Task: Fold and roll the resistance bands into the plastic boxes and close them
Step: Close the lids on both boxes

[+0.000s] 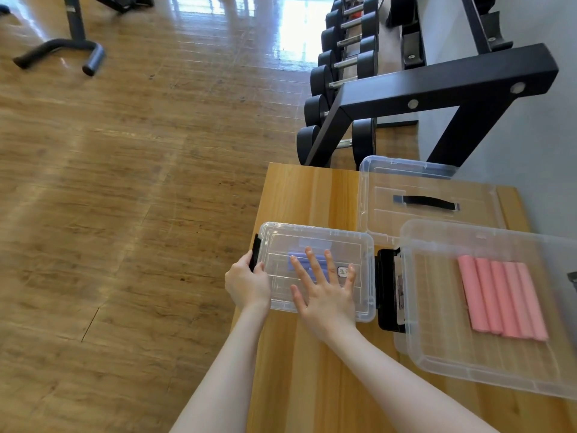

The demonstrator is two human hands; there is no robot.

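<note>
A small clear plastic box (359,245) with its lid on stands near the table's left edge, and a rolled purple band (299,260) shows through the lid. My right hand (324,292) lies flat on that lid with fingers spread. My left hand (246,282) grips the black latch (255,253) at the box's left end. To the right, a larger open clear box (437,354) holds a rolled pink band (499,301). Its loose clear lid (421,195) with a black handle lies behind it.
All of this rests on a wooden table (312,370) whose left edge drops to a wood floor. A black dumbbell rack (437,85) with several dumbbells stands just behind the table. A black latch (387,289) sits between the two boxes.
</note>
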